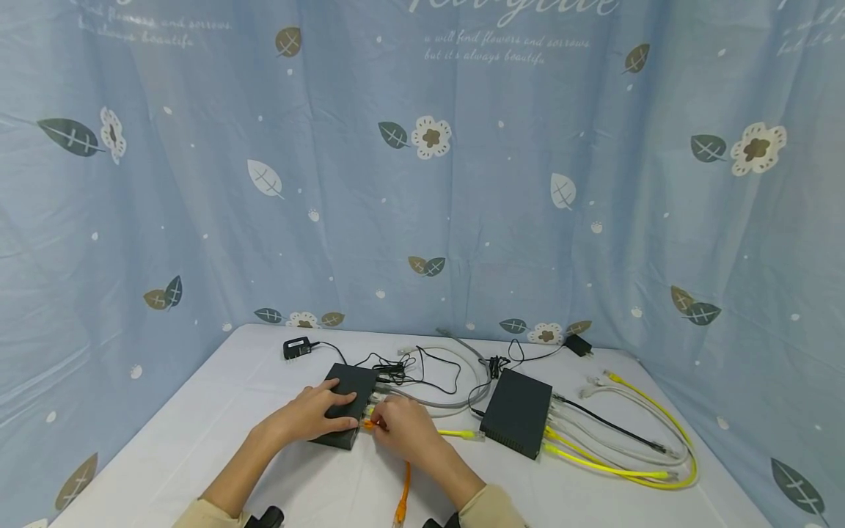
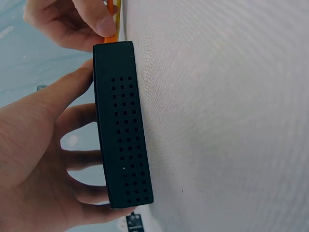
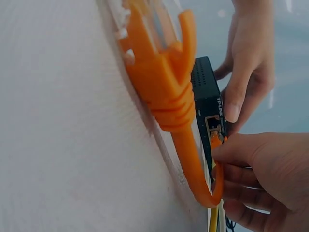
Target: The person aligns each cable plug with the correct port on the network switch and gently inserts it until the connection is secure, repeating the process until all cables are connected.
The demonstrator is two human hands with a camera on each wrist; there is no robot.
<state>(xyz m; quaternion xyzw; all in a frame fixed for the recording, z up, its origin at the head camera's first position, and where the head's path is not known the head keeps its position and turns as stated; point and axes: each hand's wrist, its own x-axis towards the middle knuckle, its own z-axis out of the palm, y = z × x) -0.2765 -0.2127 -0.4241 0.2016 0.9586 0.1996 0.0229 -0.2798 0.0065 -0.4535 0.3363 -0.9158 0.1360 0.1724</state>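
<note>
My left hand (image 1: 310, 414) rests on top of a black network switch (image 1: 355, 380), with its fingers spread over the lid. The vented side (image 2: 123, 125) of the switch faces the left wrist camera. With thumb and fingers, my right hand (image 1: 409, 429) pinches one end of an orange network cable (image 3: 190, 164) at the port side of the switch. In the right wrist view that plug (image 3: 216, 143) is at a port beside an open one; how deep it sits I cannot tell. The cable's loose end plug (image 3: 159, 92) is close to the camera.
To the right stands a second black switch (image 1: 518, 414) with yellow, white and black cables plugged in. A yellow cable end (image 1: 465, 435) lies between the two switches. Behind them are tangled black cords (image 1: 396, 370), a grey cable (image 1: 455, 403) and power adapters (image 1: 297, 347).
</note>
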